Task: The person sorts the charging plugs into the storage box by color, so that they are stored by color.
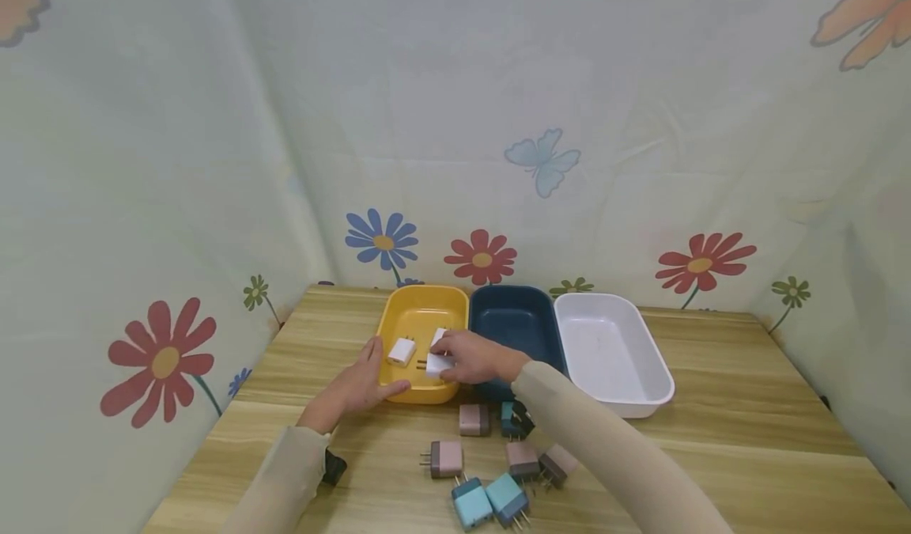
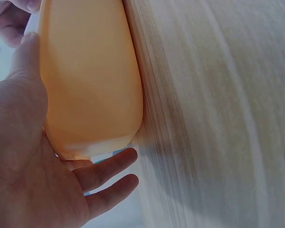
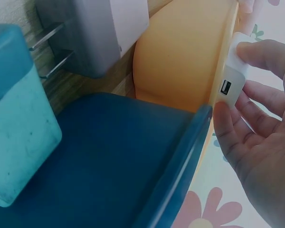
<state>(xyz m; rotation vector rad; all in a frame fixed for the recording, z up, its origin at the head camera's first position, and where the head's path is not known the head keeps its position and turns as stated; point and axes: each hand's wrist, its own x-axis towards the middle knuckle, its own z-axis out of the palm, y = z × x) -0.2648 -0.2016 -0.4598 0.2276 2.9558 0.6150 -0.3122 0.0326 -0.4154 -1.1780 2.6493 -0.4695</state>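
Over the yellow tray (image 1: 420,394), my right hand (image 1: 475,357) pinches a white USB charger (image 1: 437,366), prongs pointing left. In the right wrist view the thumb and fingers hold this charger (image 3: 234,69) at the tray's rim, with its USB port showing. Inside the tray lie a white charger (image 1: 402,351) at the left and another white charger (image 1: 437,335), partly hidden by the right hand. My left hand (image 1: 358,381) rests against the tray's near left corner, fingers extended along the side and thumb at the front rim. The left wrist view shows two of its fingers (image 2: 107,171) clear of the tray wall.
A dark blue tray (image 1: 512,297) and a white tray (image 1: 669,388) stand right of the yellow one. Nearer lie several pink-and-grey chargers (image 1: 447,458) and teal chargers (image 1: 472,504). A small black object (image 1: 333,467) sits beside the left sleeve. A patterned curtain (image 1: 455,123) hangs behind.
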